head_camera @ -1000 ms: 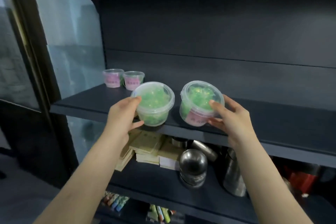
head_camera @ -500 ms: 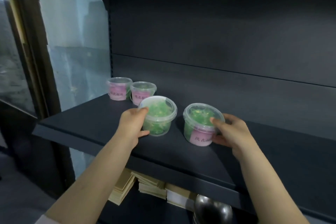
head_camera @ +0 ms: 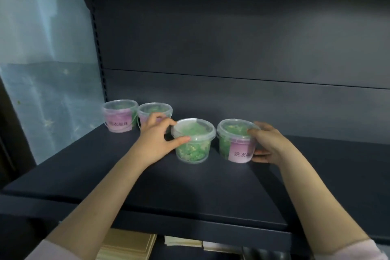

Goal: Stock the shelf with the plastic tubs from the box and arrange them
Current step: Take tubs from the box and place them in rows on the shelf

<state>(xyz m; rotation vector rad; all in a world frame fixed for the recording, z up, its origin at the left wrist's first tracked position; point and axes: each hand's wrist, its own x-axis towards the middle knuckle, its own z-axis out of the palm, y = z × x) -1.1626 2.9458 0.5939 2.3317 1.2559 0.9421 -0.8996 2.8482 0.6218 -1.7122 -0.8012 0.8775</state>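
Note:
Two clear plastic tubs with green contents stand side by side on the dark shelf (head_camera: 190, 192). My left hand (head_camera: 157, 139) grips the left tub (head_camera: 194, 143) at its rim, thumb in front and fingers behind. My right hand (head_camera: 270, 143) holds the right tub (head_camera: 234, 141), which shows a pink label, from its right side. Two more tubs stand at the back left: one with a pink label (head_camera: 120, 115) and a second (head_camera: 155, 112) partly hidden behind my left hand.
A translucent side panel (head_camera: 46, 69) closes the shelf's left end. The shelf's back wall (head_camera: 232, 48) is dark and bare. Below the shelf edge lie flat tan packets (head_camera: 126, 245) on a lower shelf.
Both hands have carried the two tubs from the shelf's front edge onto the shelf and further back, toward the two tubs at the rear left. The camera has risen and moved closer.

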